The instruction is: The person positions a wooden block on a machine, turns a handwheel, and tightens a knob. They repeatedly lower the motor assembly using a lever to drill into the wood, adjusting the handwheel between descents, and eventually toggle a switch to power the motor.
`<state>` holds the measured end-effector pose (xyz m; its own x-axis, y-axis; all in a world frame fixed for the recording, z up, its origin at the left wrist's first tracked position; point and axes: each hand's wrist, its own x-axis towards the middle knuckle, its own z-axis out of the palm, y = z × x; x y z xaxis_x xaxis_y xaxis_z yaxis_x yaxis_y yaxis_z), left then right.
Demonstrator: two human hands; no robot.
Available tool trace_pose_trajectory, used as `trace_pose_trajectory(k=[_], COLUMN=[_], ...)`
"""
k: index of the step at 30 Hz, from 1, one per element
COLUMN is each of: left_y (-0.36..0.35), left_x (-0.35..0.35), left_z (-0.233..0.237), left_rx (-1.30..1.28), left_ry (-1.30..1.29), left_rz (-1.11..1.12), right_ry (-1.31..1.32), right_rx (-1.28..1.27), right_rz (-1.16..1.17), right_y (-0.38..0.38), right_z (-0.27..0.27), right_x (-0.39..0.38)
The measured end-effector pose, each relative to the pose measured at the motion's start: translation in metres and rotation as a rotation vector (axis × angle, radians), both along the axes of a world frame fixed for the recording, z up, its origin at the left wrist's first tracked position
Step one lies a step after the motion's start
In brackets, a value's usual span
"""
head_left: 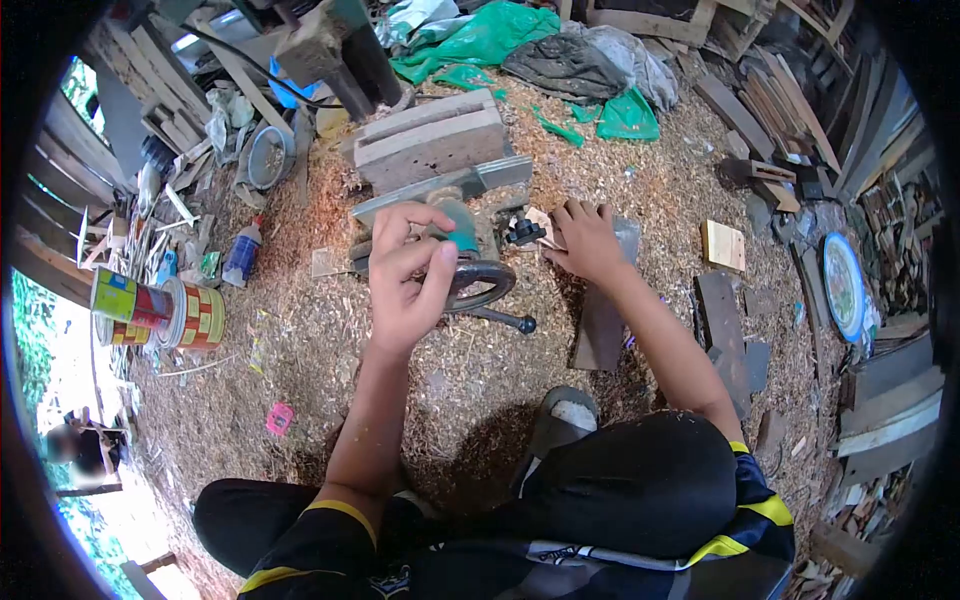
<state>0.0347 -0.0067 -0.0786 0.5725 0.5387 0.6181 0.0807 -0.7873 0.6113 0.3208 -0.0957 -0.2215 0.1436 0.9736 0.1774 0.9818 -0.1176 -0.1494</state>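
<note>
A machine with a green body (458, 222) and a dark round handwheel (484, 287) stands on the shavings in front of me. My left hand (408, 275) is at the wheel's left side, thumb raised and fingers bent; whether it grips anything is hidden. Right of the machine, my right hand (588, 240) reaches down with fingers spread near a pale wood piece (543, 226) and a black knob (525, 232). Under and beside that hand lies a dark board (602, 330). A long metal fence (505, 172) runs behind the machine.
Behind the fence sits a grooved wooden block (430, 145). Paint cans (195, 312) and a blue bottle (242, 255) are at the left. A pale block (723, 246), dark planks (722, 325) and a round blue-rimmed tray (843, 287) lie at the right. Green plastic (500, 35) lies farther back.
</note>
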Motion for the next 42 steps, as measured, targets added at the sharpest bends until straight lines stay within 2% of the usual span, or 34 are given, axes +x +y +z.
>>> trace_pose_trajectory(k=[2,3,5,8,10,11,19,23,25,30,33,34,36,38,40,42], left_y=[-0.001,-0.001,-0.001,-0.007,-0.009,-0.01,-0.009,-0.008,-0.009,-0.008,-0.009,-0.009,-0.009,-0.007,-0.004,-0.002], left_x=[0.0,0.001,0.002,0.003,0.002,0.001,0.003,0.003,0.006,0.007,0.007,0.006,0.006,0.005,0.001,-0.001], left_z=[-0.01,-0.013,-0.017,-0.016,-0.017,-0.018,-0.025,-0.026,-0.025,-0.027,-0.025,-0.024,-0.023,-0.022,-0.025,-0.024], left_rx=[-0.149,-0.145,-0.245,-0.236,-0.244,-0.253,-0.297,-0.315,-0.332,-0.303,-0.299,-0.306,-0.307,-0.291,-0.299,-0.23], left_ry=[-0.124,-0.13,-0.318,-0.389,-0.416,-0.439,-0.432,-0.404,-0.412,-0.411,-0.391,-0.386,-0.385,-0.367,-0.378,-0.365], left_rz=[0.058,0.055,0.083,0.127,0.158,0.188,0.218,0.205,0.209,0.211,0.213,0.209,0.208,0.168,0.134,0.069], right_ry=[-0.039,-0.037,-0.036,-0.002,-0.061,-0.063,0.022,0.048,0.067,0.144,0.125,0.123,0.004,0.046,0.606,0.686], right_rx=[-0.004,-0.041,-0.079,-0.036,0.116,0.11,-0.087,0.066,0.146,0.053,0.209,0.21,0.548,0.621,0.609,0.614], right_rz=[-0.002,-0.004,-0.014,-0.02,-0.029,-0.027,-0.037,0.014,-0.011,-0.156,-0.375,-0.374,-0.491,-0.409,-0.188,0.053], right_y=[0.002,0.001,-0.003,-0.008,-0.009,-0.008,0.0,-0.01,-0.016,-0.032,-0.04,-0.04,-0.04,-0.037,-0.033,-0.03], right_z=[-0.002,-0.002,-0.003,-0.009,-0.015,-0.017,-0.001,-0.018,-0.008,0.015,0.018,0.021,0.03,0.046,0.053,0.069], right_x=[0.002,0.001,-0.001,-0.003,-0.008,-0.006,-0.006,0.002,0.003,0.022,0.044,0.045,0.042,0.017,-0.017,-0.058])
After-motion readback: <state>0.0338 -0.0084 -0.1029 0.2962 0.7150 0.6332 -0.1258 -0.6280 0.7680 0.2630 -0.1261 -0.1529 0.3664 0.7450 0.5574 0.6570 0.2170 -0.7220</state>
